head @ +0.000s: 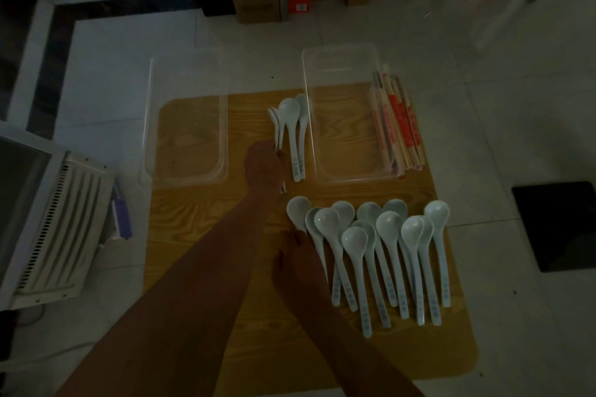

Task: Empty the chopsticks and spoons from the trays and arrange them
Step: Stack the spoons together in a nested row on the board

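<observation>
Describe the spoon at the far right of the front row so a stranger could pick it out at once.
Start at the wooden board on the tiled floor, then find the fan of white spoons along its near right part. The spoon at the far right lies alone at the fan's right end, nothing overlapping its bowl.

Low wooden table [200, 267] at frame centre. On it: two clear trays [187, 171] [348, 171] upper half, wrapped chopsticks [400, 126] upper right, white spoons [380, 255] fanned lower right, a few spoons [295, 135] between trays.
</observation>
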Demonstrator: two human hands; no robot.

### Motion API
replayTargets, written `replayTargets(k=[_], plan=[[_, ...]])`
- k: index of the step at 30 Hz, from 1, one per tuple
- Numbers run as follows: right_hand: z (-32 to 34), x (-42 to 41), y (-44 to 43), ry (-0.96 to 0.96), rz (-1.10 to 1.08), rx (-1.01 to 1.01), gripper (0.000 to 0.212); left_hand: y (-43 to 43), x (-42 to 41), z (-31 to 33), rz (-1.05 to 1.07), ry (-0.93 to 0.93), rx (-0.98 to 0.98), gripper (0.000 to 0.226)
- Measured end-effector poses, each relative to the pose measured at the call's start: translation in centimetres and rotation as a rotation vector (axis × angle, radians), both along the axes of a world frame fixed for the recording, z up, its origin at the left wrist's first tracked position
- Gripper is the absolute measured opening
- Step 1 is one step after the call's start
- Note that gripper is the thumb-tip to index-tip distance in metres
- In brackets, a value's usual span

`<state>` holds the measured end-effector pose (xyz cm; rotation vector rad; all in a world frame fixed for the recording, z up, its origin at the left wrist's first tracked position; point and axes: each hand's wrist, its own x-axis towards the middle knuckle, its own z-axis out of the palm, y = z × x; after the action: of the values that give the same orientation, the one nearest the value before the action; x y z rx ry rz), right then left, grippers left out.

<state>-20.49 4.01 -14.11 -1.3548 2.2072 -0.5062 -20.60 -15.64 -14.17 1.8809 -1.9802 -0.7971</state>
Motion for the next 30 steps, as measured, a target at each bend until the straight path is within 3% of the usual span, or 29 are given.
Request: replayTargets(k=[10, 16, 19, 24, 30], plan=[[-0.2, -0.5, 1.0, 0.029, 0.108, -0.027, 0.02, -1.5, -1.2, -0.2, -0.126, 0.023, -0.093, 0.015], [-0.9, 0.0, 1.5, 0.104, 0.132, 0.025, 0.035, -1.6, -1.7, -0.1, -0.092, 0.099, -0.066, 0.026], [-0.6, 0.1, 1.5, 0.043, 0.114, 0.063, 0.042, -1.9, -1.9, -0.6, -0.084, 0.103, -0.042, 0.033], [-0.3, 0.1, 1.4, 0.021, 0.119, 0.053, 0.026, -1.9, -1.6, -1.2, -0.061, 0.148, -0.006, 0.042], [-0.2, 0.1, 1.6, 0.055, 0.138, 0.066, 0.034, -2.2, -1.5, -1.5, -0.047, 0.15, 0.021, 0.047]])
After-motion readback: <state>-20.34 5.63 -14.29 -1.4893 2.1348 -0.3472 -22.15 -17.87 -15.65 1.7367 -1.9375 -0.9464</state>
